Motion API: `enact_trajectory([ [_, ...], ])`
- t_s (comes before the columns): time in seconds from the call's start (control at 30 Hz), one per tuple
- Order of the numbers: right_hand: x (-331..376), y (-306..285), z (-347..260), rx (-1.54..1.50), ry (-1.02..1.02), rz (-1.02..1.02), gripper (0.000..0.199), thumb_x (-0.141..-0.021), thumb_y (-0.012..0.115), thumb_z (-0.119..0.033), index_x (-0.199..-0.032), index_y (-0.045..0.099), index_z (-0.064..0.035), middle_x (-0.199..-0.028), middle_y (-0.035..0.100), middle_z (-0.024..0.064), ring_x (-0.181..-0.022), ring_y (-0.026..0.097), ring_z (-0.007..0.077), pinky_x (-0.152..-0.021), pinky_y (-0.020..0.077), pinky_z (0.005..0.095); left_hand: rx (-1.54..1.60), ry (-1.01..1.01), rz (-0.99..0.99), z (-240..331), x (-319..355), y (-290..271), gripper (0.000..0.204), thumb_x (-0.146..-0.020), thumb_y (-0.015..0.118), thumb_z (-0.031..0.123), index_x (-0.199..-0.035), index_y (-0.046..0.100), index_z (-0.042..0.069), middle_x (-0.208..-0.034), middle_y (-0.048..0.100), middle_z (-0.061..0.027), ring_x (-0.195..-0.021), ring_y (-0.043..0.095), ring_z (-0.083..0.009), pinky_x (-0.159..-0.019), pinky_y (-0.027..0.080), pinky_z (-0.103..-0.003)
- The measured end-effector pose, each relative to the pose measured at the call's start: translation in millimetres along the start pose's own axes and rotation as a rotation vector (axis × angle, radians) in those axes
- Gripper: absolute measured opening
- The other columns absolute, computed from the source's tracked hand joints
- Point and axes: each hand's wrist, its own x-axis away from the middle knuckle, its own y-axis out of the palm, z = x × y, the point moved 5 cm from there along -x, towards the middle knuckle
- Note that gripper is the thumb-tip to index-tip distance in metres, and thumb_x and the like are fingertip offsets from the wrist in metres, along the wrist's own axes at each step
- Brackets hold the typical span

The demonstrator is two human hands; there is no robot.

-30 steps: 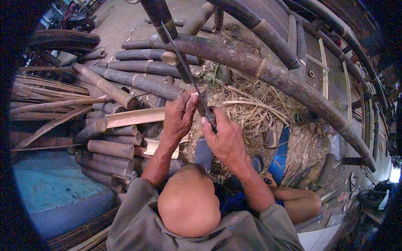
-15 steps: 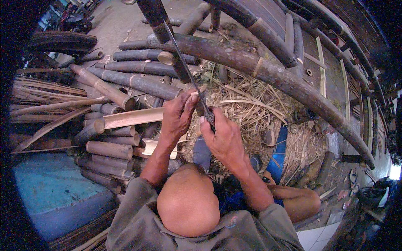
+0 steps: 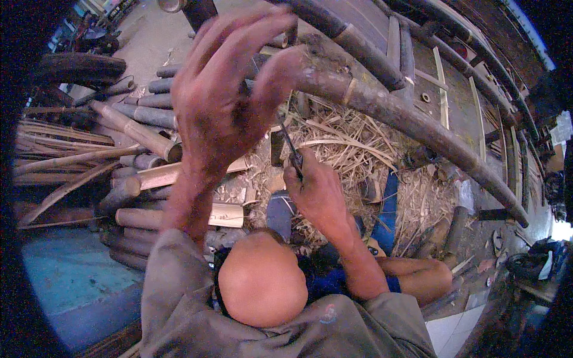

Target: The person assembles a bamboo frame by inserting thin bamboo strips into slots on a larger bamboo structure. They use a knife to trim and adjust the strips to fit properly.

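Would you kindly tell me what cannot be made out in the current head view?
Head view:
Blade: its far part is mostly hidden by the left hand.
The left hand's finger outlines: blurred.
Dark handle: largely covered by the right hand.
Thick bamboo pole: its left end is hidden behind the left hand.
Blue-green surface: its left side is cut off by the dark lens rim.

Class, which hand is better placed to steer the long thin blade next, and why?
Probably the right hand: it is closed around the dark handle of the long thin blade. The left hand is held high, open, clear of the handle.
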Motion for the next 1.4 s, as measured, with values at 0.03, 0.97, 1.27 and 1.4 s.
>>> enact_trajectory([
  [0.03,1,-2,2,-0.006,-0.029,0.02,0.028,-0.094,0.059,-0.02,-0.105,0.053,0.0054,-0.076,0.064,0.0307,-0.076,0.063,0.0512,-0.07,0.0487,0.057,0.016,0.063,-0.096,9,-10,14,0.024,-0.092,0.067,0.022,-0.107,0.07,0.003,-0.106,0.07,-0.0178,-0.099,0.068,-0.0333,-0.085,0.055,-0.04],
  [0.97,6,108,153,0.215,0.18,-0.507,0.044,-0.086,0.061,-0.035,-0.099,0.067,0.0064,-0.091,0.069,0.0301,-0.091,0.068,0.0473,-0.084,0.0534,0.0553,-0.016,-0.233,-0.723,-112,119,84,0.026,-0.09,0.071,0.029,-0.107,0.073,0.009,-0.124,0.065,-0.0133,-0.114,0.062,-0.0341,-0.097,0.051,-0.04],
  [1.27,61,144,193,-0.121,0.588,-0.728,0.043,-0.086,0.064,-0.04,-0.091,0.066,0.003,-0.078,0.069,0.0209,-0.07,0.07,0.0353,-0.072,0.0554,0.0478,0.284,-1.047,0.211,-242,210,-20,0.04,-0.101,0.058,0.031,-0.125,0.066,-0.001,-0.133,0.063,-0.0161,-0.125,0.059,-0.0271,-0.108,0.044,-0.041],
  [1.4,100,168,216,-0.405,0.633,-0.625,0.033,-0.095,0.061,-0.031,-0.084,0.062,0.0003,-0.064,0.061,0.0083,-0.054,0.062,0.0206,-0.053,0.0498,0.0387,0.264,-1.093,0.616,-239,246,-33,0.053,-0.105,0.046,0.043,-0.12,0.065,-0.004,-0.122,0.067,-0.018,-0.116,0.063,-0.0275,-0.102,0.048,-0.04],
])
